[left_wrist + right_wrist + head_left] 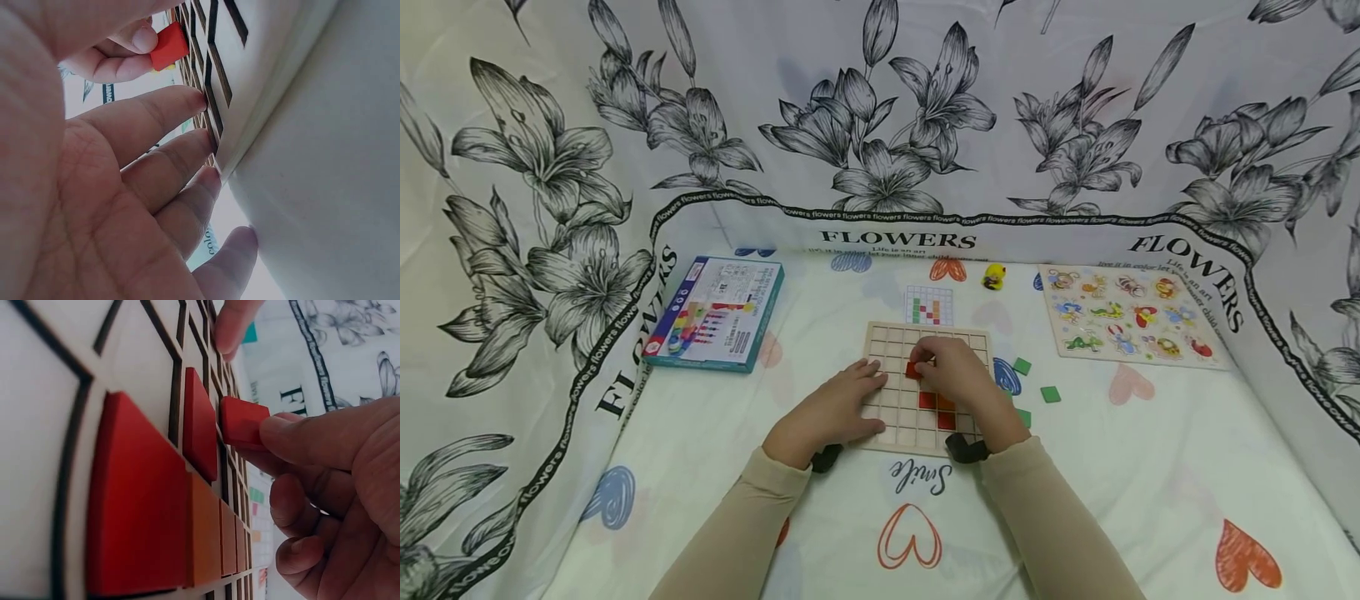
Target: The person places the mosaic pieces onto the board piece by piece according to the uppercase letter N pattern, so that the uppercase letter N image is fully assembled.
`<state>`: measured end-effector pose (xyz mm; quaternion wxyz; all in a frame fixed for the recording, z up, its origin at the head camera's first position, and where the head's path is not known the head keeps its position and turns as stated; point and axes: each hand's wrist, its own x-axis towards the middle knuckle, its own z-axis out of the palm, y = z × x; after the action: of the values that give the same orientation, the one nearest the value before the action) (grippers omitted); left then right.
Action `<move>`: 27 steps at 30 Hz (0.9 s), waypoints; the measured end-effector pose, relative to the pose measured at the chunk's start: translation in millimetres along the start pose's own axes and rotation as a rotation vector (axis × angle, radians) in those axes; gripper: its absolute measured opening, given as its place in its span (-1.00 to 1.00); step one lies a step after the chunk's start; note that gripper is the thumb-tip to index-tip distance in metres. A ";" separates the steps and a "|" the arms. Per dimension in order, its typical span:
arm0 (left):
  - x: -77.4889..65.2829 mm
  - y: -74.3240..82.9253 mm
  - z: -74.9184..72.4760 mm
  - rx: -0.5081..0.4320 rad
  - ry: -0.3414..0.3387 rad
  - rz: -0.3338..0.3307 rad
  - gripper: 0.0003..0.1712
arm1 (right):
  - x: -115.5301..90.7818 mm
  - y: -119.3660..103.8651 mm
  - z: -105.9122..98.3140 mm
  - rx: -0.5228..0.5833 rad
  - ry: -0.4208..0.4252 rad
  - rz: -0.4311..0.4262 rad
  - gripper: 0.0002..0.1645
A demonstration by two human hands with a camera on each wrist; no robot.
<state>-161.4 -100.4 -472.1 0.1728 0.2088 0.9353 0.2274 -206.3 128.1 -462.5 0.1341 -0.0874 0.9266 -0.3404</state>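
Observation:
A wooden grid board [895, 417] lies on the cloth in front of me. My right hand [958, 379] pinches a red square tile [244, 422] between thumb and fingers, tilted at the grid's surface. Other red tiles [140, 506] and an orange tile [205, 531] sit in cells of the board, partly hidden by the right hand in the head view. My left hand [835, 406] rests along the board's left edge, fingers spread, with fingertips touching the wood in the left wrist view.
Beyond the board lies a pattern card [929, 305] with coloured squares. Several green tiles [1050, 394] are scattered to the right. A boxed set [715, 312] lies at left, an insect puzzle board [1131, 317] at right, and a small yellow figure [994, 277] at the back.

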 end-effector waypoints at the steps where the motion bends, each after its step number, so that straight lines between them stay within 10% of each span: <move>1: 0.2 0.2 -0.2 0.002 0.000 0.001 -0.09 | -0.4 -0.6 0.4 0.003 -0.001 0.006 -0.92; 27: -0.7 1.1 -1.3 0.010 -0.005 -0.001 -0.08 | -6.6 -1.5 11.8 -0.152 -0.015 -0.050 -0.90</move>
<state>-161.0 -100.3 -470.3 0.1741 0.2099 0.9361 0.2222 -196.3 121.5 -468.9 0.1253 -0.1230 0.9463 -0.2714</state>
